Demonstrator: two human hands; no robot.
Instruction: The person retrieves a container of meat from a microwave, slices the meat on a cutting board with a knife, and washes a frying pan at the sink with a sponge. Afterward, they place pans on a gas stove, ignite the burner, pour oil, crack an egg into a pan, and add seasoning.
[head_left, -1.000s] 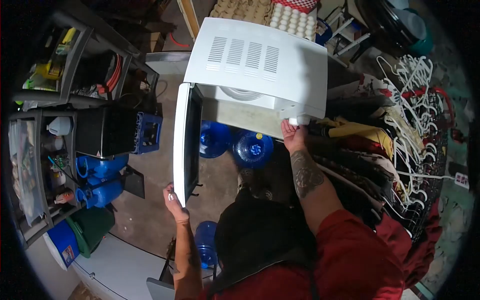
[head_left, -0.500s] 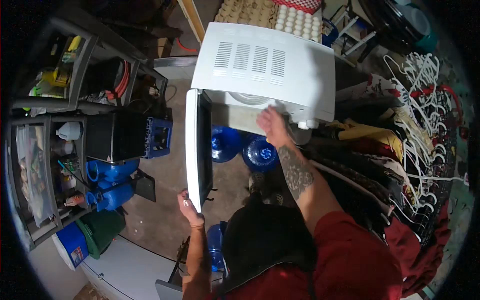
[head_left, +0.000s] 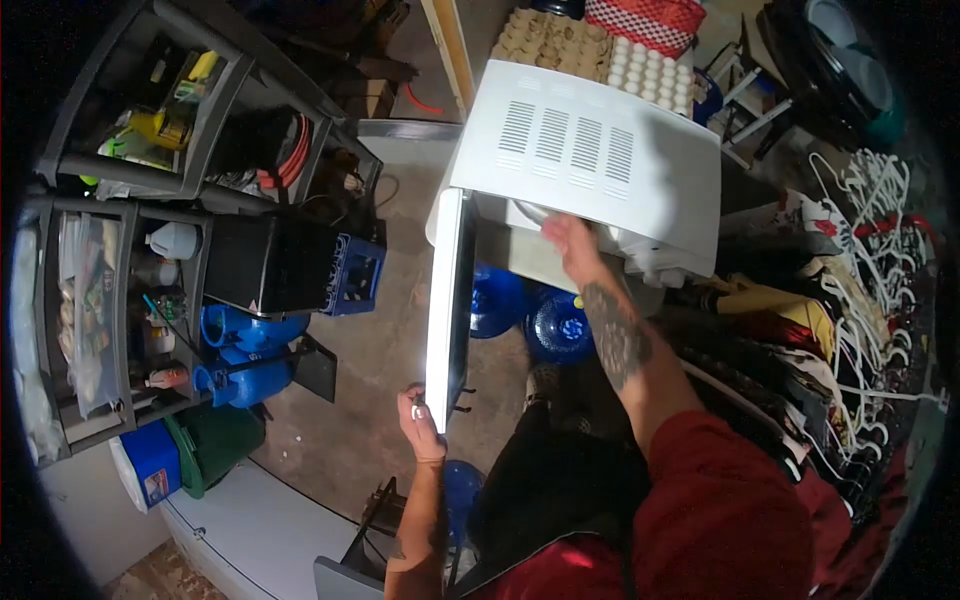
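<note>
A white microwave oven (head_left: 590, 140) with vent slots on its top stands in front of me, its door (head_left: 445, 320) swung wide toward me. My left hand (head_left: 422, 425) is closed around the free edge of that door, with a ring on one finger. At the oven's mouth is my right hand (head_left: 572, 248), its fingers stretched out and slightly smeared. Just beyond those fingers, the curved rim of a glass turntable plate (head_left: 528, 211) shows inside the oven. The rest of the cavity is hidden under the oven's top.
Egg trays (head_left: 652, 75) and a red checked basket (head_left: 660, 22) lie behind the oven. Blue water jugs (head_left: 560, 328) stand on the floor below it. Clothes on hangers (head_left: 770, 305) crowd the right; a grey shelf (head_left: 160, 205) lines the left.
The whole scene has shifted right and slightly down as my head turned. My right hand has moved left along the oven's mouth, closer to the turntable plate. My left hand stays on the door.
</note>
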